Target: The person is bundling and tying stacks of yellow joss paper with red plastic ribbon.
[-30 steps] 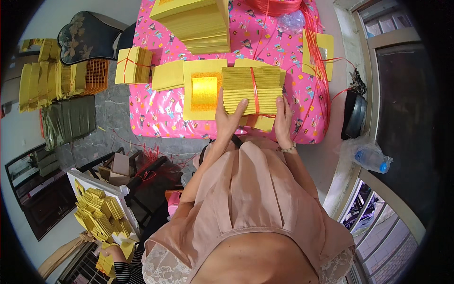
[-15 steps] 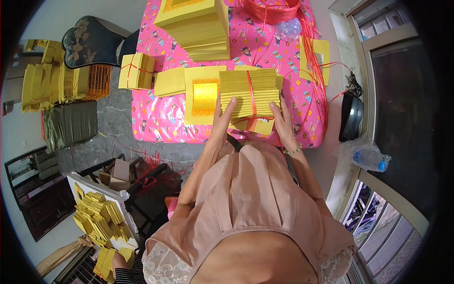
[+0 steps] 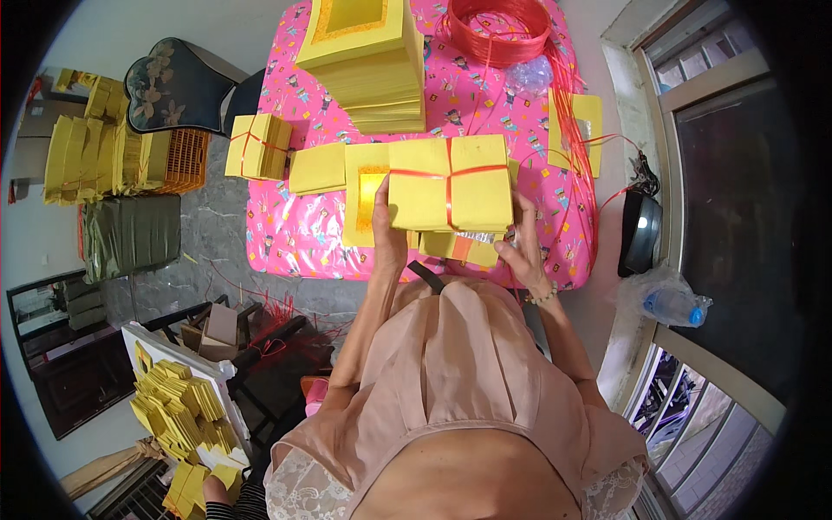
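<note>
A bundle of yellow paper (image 3: pixel 419 201), tied crosswise with red plastic strapping, is held up over the table's near side with its broad flat face showing. My left hand (image 3: pixel 387 227) grips its left edge, the fingers mostly hidden behind it. At the bundle's lower right corner, my right hand (image 3: pixel 526 246) is closed on the other side, its thumb in view. Beneath the bundle lie more yellow sheets, partly covered. To their left is a yellow sheet with a shiny gold panel (image 3: pixel 371 195), and beside that a folded yellow stack (image 3: pixel 317 168).
A tall yellow paper stack (image 3: pixel 377 87) and a red strapping coil (image 3: pixel 497 35) stand at the back of the pink patterned table (image 3: pixel 290 247). A tied bundle (image 3: pixel 258 146) sits at the left edge. At lower left, another person's hand (image 3: pixel 215 490) is by yellow papers.
The bundle has been turned from its layered edge to its flat face, showing the crossed strapping. My hands have shifted to its sides and the right one has slid lower.
</note>
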Demonstrator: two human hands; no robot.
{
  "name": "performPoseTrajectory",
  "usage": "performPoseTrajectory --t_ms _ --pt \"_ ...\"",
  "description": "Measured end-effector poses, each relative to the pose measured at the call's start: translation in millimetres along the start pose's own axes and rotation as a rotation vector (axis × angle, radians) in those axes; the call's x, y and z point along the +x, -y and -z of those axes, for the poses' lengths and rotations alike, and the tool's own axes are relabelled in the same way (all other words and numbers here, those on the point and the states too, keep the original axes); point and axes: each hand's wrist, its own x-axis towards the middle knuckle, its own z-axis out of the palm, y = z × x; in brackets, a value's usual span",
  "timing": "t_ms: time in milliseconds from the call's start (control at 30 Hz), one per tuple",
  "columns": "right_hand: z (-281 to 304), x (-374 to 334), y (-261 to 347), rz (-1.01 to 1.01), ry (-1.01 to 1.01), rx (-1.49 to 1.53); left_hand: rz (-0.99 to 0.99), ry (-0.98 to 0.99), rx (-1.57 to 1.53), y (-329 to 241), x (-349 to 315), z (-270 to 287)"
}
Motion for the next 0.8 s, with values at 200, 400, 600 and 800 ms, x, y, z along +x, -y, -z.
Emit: performPoseTrajectory --t_ms 200,400,600,800 --pt "-5.6 4.9 5.9 0.054 -0.049 -0.136 -0.01 0.054 0.05 16.3 -17.3 12.2" --pt "2.4 -12.5 -29.8 -0.004 -0.015 -0.271 -0.086 0.013 0.25 11.5 -19.5 -6.3" --pt "-0.3 -29.5 -69.4 -0.111 -0.07 -0.399 -0.259 0.06 0.401 45.9 -28.0 13.0" --pt "-7.1 -45.3 -62.5 -0.148 -0.111 -0.186 -0.247 0.073 0.408 42.2 -47.7 0.5"
